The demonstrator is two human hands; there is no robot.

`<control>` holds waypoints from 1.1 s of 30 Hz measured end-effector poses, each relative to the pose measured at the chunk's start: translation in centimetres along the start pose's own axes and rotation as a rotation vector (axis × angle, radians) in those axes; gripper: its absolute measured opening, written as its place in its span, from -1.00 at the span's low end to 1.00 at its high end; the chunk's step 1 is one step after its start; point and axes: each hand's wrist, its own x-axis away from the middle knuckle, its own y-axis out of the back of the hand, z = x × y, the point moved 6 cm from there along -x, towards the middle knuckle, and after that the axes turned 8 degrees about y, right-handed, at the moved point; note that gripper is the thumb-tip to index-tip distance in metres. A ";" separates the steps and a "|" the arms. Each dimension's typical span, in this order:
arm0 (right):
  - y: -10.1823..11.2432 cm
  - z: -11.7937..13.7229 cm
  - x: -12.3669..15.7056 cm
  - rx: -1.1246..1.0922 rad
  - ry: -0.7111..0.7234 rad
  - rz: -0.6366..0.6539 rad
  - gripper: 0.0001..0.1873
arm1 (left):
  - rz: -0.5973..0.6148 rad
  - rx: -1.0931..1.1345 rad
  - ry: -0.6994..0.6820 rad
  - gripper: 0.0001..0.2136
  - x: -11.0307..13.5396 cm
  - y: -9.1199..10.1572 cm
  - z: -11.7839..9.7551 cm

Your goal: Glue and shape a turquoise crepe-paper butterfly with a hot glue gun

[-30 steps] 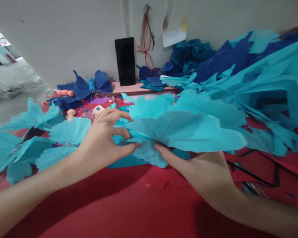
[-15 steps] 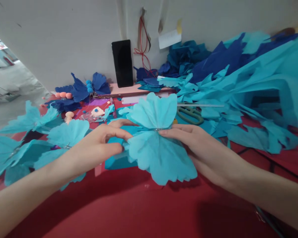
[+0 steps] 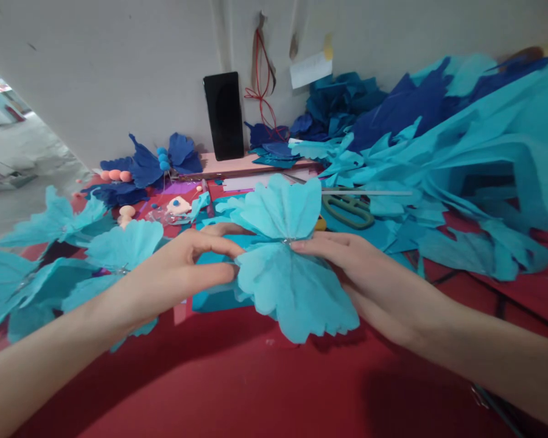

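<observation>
A light blue crepe-paper butterfly [image 3: 296, 292] is up in front of me, its scalloped wings gathered at a thin silvery binding in the middle. My right hand [image 3: 360, 261] pinches it at that binding, thumb on top and the other fingers partly hidden behind. My left hand [image 3: 201, 261] has thumb and index finger curled onto the wings' left edge; their tips are partly covered by paper. Beneath the butterfly lies a blue paper-covered block [image 3: 210, 298]. To the left of my left hand are finished-looking light blue butterflies [image 3: 123, 246].
The table [image 3: 237, 383] is red. A black phone [image 3: 223, 115] leans on the wall. Green-handled scissors [image 3: 351, 210] lie behind my right hand, before heaps of blue paper [image 3: 466, 152]. Dark blue butterflies [image 3: 146, 164] and small pink balls [image 3: 116, 176] sit at back left.
The butterfly has turned very slightly and shifted a little left at its lower wing. My left thumb has moved a bit right, farther in against the wing edge.
</observation>
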 end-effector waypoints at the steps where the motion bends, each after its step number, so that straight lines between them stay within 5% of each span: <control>1: 0.0 -0.1 0.0 0.003 -0.007 0.004 -0.80 | 0.007 -0.038 -0.014 -0.83 0.1 0.0 -0.1; 6: -0.1 -0.5 0.3 0.009 -0.043 0.033 -0.83 | 0.095 -0.109 -0.077 -0.77 0.2 -0.1 -0.6; 10: -0.1 -0.6 0.4 0.015 -0.050 0.026 -0.84 | 0.053 -0.118 -0.150 -0.77 0.2 0.0 -1.0; 16: -0.3 -0.2 0.4 0.019 -0.016 0.040 -0.80 | 0.147 -0.097 -0.075 -0.81 0.0 -0.5 -0.6; 25: -0.3 0.0 0.5 0.018 -0.042 0.031 -0.78 | 0.197 0.262 0.112 -0.89 0.3 -0.8 0.1; 29: -0.3 -0.4 0.5 0.036 -0.071 0.052 -0.82 | 0.278 0.245 0.167 -0.92 0.2 -1.4 0.3; 33: -0.3 -0.4 0.4 0.012 -0.052 0.056 -0.85 | 0.194 0.152 0.136 -0.95 0.2 -1.3 0.2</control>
